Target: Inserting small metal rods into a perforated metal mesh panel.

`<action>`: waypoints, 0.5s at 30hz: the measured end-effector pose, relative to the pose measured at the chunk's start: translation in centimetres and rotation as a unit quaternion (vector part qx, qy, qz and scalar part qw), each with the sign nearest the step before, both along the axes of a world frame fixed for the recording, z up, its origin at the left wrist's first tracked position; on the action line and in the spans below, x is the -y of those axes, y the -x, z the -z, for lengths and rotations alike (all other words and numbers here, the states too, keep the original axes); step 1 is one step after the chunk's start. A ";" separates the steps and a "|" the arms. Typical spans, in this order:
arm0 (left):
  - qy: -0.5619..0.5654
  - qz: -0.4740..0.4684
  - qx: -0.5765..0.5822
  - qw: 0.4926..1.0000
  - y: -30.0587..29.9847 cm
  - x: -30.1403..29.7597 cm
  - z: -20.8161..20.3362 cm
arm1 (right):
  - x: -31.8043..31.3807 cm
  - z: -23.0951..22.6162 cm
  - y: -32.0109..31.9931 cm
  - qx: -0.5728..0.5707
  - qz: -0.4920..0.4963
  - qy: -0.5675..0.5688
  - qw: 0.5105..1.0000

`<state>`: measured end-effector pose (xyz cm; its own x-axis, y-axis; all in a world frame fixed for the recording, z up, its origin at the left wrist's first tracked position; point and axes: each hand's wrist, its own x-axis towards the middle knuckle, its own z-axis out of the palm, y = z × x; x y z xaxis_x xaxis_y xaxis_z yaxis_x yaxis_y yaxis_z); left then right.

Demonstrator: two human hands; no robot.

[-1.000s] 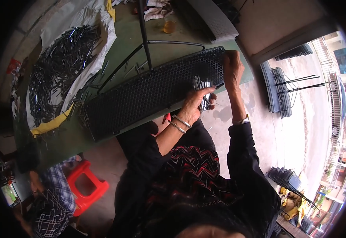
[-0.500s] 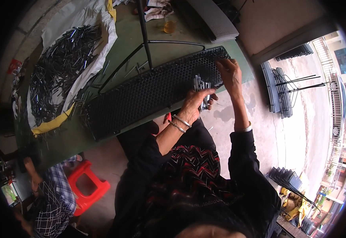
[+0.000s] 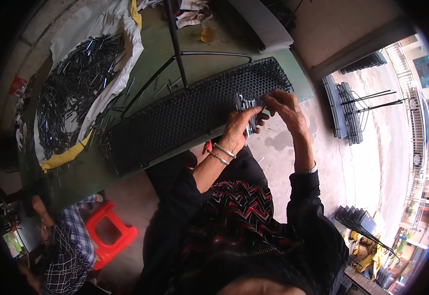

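A long black panel (image 3: 175, 119) full of small round holes lies slantwise on the green table, with its near edge towards me. Closed around a bundle of thin metal rods (image 3: 244, 103), my left hand (image 3: 236, 129) is just over the panel's near edge, towards its right end. The rods stick up past the thumb. My right hand (image 3: 288, 109) is beside the bundle, thumb and forefinger pinched together close to the left thumb. Whatever lies in that pinch is too small to make out.
On the left, an opened white sack (image 3: 128, 64) holds a heap of dark rods (image 3: 79, 81). A black metal frame (image 3: 179, 64) stands behind the panel. Perforated sheets (image 3: 266, 29) and a glass of amber liquid (image 3: 207, 34) are farther back. A red stool (image 3: 126, 231) stands lower left, near another person.
My right hand has come away from the far right end of the panel, back towards me and to the bundle. My left hand has stayed nearly in place, still holding the rods.
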<state>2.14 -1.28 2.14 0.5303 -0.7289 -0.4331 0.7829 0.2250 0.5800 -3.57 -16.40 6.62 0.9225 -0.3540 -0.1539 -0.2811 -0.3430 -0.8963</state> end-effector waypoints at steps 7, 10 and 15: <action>-0.020 0.009 0.038 0.999 0.0 0.2 0.5 | -0.3 0.6 0.0 0.015 0.028 -0.040 0.999; -0.039 0.021 0.058 0.997 -0.1 0.1 0.4 | -0.2 0.1 0.2 0.008 0.007 -0.058 0.998; -0.050 0.025 0.075 0.996 0.2 0.2 0.7 | -0.5 0.8 0.4 0.011 0.015 -0.088 0.996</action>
<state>1.96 -1.50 1.45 0.5576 -0.7139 -0.4237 0.6953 0.1228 0.7081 -3.99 -15.94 5.83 0.9155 -0.3511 -0.1965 -0.2691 -0.1712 -0.9478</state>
